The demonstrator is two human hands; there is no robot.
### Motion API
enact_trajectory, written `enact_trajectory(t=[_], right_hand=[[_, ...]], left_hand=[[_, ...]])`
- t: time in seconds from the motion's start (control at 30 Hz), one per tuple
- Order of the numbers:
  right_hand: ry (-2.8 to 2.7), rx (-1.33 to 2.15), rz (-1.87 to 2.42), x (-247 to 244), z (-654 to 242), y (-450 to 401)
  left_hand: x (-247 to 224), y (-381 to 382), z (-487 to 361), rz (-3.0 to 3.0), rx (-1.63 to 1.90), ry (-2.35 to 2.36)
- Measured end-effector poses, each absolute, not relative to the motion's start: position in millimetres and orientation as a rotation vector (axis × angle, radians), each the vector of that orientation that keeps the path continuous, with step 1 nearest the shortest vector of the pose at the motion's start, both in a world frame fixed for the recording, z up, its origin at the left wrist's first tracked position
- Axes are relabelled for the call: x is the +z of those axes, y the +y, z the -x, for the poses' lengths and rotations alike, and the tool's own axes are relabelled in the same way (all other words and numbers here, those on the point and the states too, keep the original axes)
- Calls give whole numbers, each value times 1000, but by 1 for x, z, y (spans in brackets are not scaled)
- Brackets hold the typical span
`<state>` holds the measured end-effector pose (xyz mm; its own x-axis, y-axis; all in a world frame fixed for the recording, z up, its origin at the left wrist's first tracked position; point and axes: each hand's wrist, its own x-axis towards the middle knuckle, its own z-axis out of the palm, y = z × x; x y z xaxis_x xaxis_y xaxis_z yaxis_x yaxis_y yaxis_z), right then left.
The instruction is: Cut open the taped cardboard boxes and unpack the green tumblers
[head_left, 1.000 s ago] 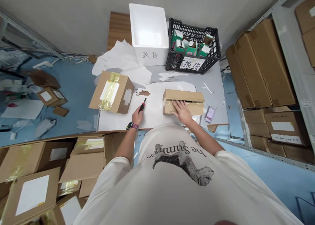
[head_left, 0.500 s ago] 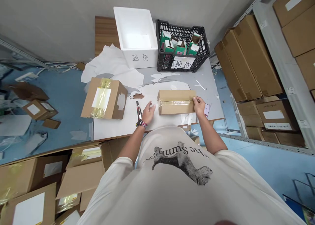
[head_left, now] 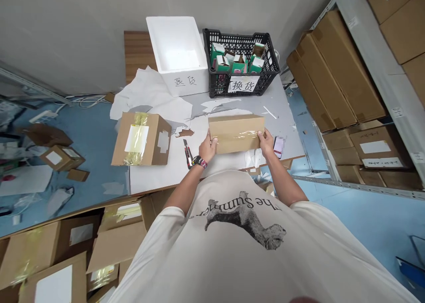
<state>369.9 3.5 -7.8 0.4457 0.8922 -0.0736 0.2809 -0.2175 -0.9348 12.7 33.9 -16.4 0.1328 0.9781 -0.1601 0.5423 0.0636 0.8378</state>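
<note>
Between my hands is a long brown cardboard box [head_left: 236, 139], with clear tape running along its near face. My left hand [head_left: 207, 148] grips its left end, thumb on the near face. At the right end, my right hand [head_left: 266, 143] holds the box with the thumb in front and the fingers behind. A box cutter [head_left: 187, 153] with red and black on its handle lies just left of my left hand. To the right of my right hand lies a phone [head_left: 279, 147] with its screen lit. A larger taped carton [head_left: 159, 139] stands farther left.
A white foam box [head_left: 191, 82] and a black crate [head_left: 219, 85] holding several green-and-white cartons stand at the table's back. Torn white paper [head_left: 146, 88] covers the back left. Shelving with brown cartons [head_left: 335, 73] rises on the right. Several opened cartons [head_left: 116, 245] sit below left.
My left hand has moved right and taken hold of the box's left end. The box is now held at both ends and tipped, showing more of its taped face.
</note>
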Motion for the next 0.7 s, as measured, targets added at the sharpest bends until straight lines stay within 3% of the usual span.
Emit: enact_trajectory(t=[0.2, 0.33, 0.7], right_hand=[[-674, 800, 1813, -42, -334, -14], [-400, 1028, 1765, -58, -323, -35], [-440, 1160, 1590, -35, -321, -16]], left_hand=[[-46, -4, 3, -1287, 808, 1423], [-56, -14, 10, -998, 870, 1384], [-57, 28, 2, -864, 714, 1333]])
